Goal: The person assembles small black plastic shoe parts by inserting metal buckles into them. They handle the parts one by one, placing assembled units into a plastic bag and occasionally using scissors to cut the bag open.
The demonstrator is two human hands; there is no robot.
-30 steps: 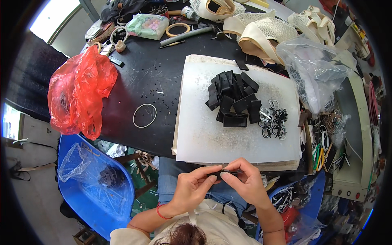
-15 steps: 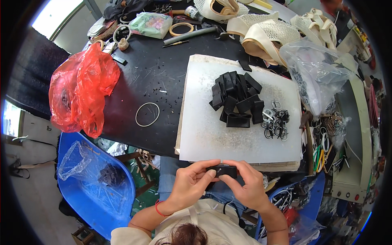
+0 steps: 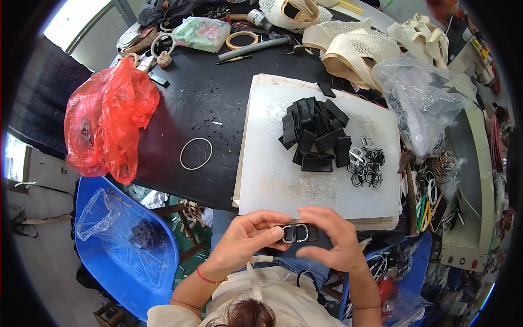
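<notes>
Buckled strap (image 3: 295, 234): lengthwise left to right, buckle upward
Left hand (image 3: 246, 235): pinching left end
Right hand (image 3: 339, 240): parted wide — gripping nothing

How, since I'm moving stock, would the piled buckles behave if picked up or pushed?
The buckles are probably stiff, since their shiny frames look metallic. Each may feel light, being mostly open. They might snag on one another when pushed, because they overlap.

Upper-left glare, edges perhaps blurry
</notes>
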